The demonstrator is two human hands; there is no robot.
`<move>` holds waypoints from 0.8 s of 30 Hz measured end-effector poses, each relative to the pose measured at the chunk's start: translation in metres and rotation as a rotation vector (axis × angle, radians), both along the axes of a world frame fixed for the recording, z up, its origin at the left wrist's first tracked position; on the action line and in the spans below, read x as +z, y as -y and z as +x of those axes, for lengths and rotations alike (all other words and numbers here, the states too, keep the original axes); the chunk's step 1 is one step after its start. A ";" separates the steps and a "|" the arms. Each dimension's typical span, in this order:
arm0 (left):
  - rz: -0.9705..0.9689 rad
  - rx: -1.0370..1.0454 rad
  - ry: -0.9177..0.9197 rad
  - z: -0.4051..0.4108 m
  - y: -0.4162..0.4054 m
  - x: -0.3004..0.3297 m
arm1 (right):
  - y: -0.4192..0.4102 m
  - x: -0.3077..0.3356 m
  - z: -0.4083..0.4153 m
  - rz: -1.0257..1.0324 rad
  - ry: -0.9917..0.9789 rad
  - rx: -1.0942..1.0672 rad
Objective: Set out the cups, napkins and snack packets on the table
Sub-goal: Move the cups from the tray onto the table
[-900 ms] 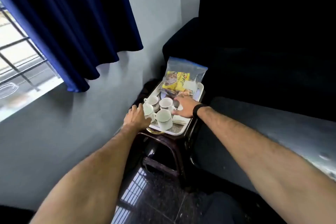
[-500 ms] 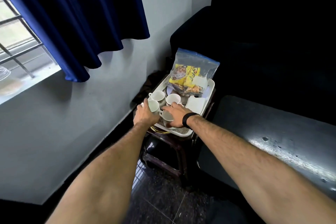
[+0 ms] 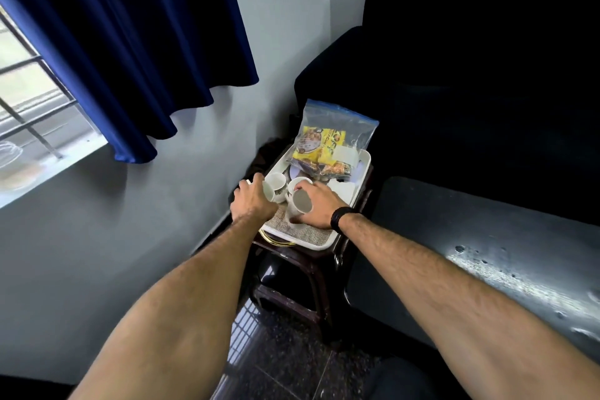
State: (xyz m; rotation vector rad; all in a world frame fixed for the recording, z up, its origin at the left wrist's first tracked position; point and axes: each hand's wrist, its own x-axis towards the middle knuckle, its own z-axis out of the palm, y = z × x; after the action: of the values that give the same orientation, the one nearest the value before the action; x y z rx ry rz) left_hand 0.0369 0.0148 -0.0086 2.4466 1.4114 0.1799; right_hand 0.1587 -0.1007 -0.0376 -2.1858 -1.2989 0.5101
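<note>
Forearms reach forward from the bottom of the view, over dark floor tiles, to a white tray (image 3: 328, 239) that sits on a small dark stool (image 3: 302, 265) in the corner. The right hand (image 3: 319, 204), a black band at its wrist, has its fingers clamped round a white cup (image 3: 300, 201) that is tipped on its side, mouth toward the camera, just above the woven mat lining the tray. The left hand (image 3: 251, 201) curls round another cup (image 3: 275, 187) at the tray's left edge; how tightly the fingers close on it is hidden. A third cup (image 3: 297, 183) stands just behind the tipped one. White napkins (image 3: 344, 190) lie to the right on the tray. At the far end a clear bag (image 3: 334, 136) of yellow snack packets (image 3: 319, 144) leans upright. The black table (image 3: 487, 253) stands just right of the stool, with a dark sofa (image 3: 470, 75) beyond and a blue curtain (image 3: 130, 42) at the left.
</note>
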 end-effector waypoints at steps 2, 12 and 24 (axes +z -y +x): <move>0.025 -0.032 0.014 -0.002 0.006 0.021 | 0.012 0.019 0.009 0.025 0.011 -0.044; 0.009 -0.432 0.043 0.065 0.136 0.053 | 0.171 0.062 0.086 -0.046 0.109 -0.360; -0.143 -0.755 -0.101 0.159 0.313 -0.040 | 0.384 -0.019 0.124 -0.257 0.000 -0.784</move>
State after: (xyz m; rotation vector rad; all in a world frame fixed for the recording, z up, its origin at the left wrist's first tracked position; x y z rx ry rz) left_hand 0.1955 -0.2985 -0.0485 2.6924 0.4292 -0.2105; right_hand 0.2828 -0.4848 -0.0571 -2.6590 -0.3022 0.3610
